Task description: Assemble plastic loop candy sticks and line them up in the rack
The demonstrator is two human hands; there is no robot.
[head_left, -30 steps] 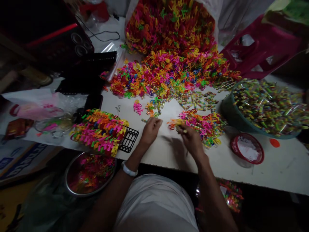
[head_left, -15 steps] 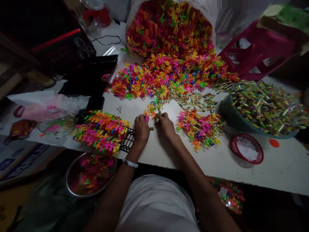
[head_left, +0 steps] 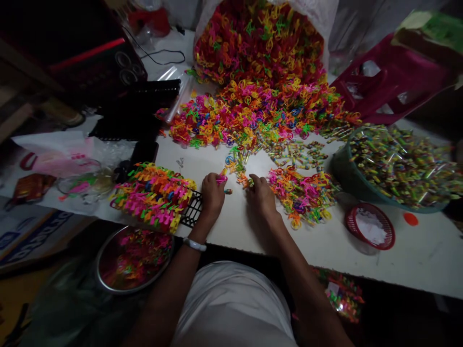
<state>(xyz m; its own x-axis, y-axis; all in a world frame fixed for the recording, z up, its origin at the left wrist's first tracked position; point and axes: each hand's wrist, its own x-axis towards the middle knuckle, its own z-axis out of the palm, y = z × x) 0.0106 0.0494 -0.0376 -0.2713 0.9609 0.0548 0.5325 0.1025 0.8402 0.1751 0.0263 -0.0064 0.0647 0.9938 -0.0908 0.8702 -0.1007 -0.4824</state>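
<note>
My left hand (head_left: 213,193) is closed in a pinch on a small pink plastic piece (head_left: 222,179), with a ring-like outline. Just right of its fingers a small striped tube (head_left: 228,191) lies on the white table. My right hand (head_left: 262,193) has its fingers bent together beside an orange plastic piece (head_left: 242,180); a small yellow-green bit shows at the fingertips, too small to make out. Left of my left hand, a black plastic grid (head_left: 191,210) carries rows of colourful plastic pieces (head_left: 154,196). To the right of my right hand sits a pile of similar pieces with tubes (head_left: 302,195).
A large bag (head_left: 331,29) spills colourful pieces (head_left: 249,108) across the back. On the right stand a green tub (head_left: 343,168) of wrapped tubes and a red basket (head_left: 390,233) with white paper bits. A metal bowl (head_left: 99,270) is below the table's left edge.
My right hand has moved right, away from my left hand. The pink piece in my left fingers now shows more clearly. The whole view has shifted slightly.
</note>
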